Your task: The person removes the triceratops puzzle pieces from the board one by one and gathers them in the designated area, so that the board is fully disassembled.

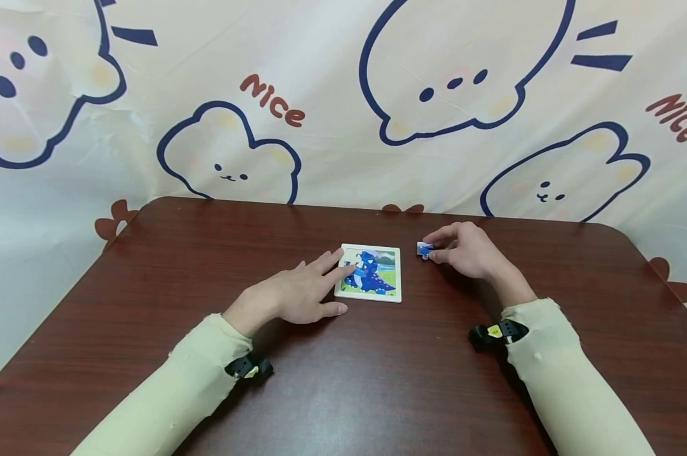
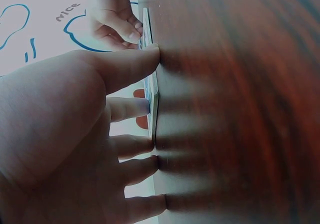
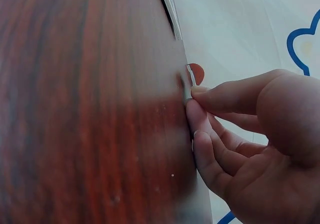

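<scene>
From the head view, a square puzzle (image 1: 371, 273) with a blue dinosaur picture lies flat on the dark wooden table (image 1: 378, 380). The left hand (image 1: 298, 294) rests just left of the puzzle, fingers straight and spread, one fingertip lying on the puzzle's left part and the thumb flat on the table beside its near left corner. Just right of the puzzle, apart from its frame, the right hand (image 1: 463, 251) pinches a small blue piece (image 1: 424, 249) between thumb and fingertips, low at the table. Behind the puzzle hangs a cloth (image 1: 332, 95) printed with cartoon animals.

From the left wrist, the left hand (image 2: 65, 149) lies open, its fingers (image 2: 131, 108) straight; one rests on the puzzle (image 2: 151, 91), seen edge-on, the others on the table (image 2: 235, 109). Beyond the puzzle the right hand (image 2: 112, 19) shows.

From the right wrist, the right hand (image 3: 250, 144) curls its fingers (image 3: 220, 98) around the piece (image 3: 190, 79), which touches the table (image 3: 90, 104). The puzzle's edge (image 3: 170, 4) lies beyond.
</scene>
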The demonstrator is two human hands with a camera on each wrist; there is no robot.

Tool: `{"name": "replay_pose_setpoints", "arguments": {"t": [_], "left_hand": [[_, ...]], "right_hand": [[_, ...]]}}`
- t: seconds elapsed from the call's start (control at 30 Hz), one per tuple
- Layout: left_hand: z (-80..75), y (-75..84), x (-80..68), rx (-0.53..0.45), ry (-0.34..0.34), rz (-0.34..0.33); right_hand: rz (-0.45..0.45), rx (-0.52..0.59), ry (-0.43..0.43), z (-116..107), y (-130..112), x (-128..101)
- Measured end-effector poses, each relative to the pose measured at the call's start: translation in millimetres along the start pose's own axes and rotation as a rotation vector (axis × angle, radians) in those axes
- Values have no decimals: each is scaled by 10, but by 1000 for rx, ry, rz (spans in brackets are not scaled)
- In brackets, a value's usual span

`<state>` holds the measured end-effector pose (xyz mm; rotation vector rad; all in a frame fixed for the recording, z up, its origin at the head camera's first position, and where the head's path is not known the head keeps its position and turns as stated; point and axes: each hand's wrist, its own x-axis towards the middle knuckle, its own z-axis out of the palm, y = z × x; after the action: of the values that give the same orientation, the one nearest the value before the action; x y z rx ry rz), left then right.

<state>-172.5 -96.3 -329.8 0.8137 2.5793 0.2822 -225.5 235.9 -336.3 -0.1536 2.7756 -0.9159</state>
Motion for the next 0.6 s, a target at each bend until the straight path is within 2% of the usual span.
{"name": "replay_pose_setpoints", "arguments": {"t": [0.33,0.6], "left_hand": [[-5,0,-3,1,-5,-4],[-4,3,-5,4,-5,0]], "right_hand": [[-16,-2,10,28,2,7],[15,10,-2,40,-4,14]]}}
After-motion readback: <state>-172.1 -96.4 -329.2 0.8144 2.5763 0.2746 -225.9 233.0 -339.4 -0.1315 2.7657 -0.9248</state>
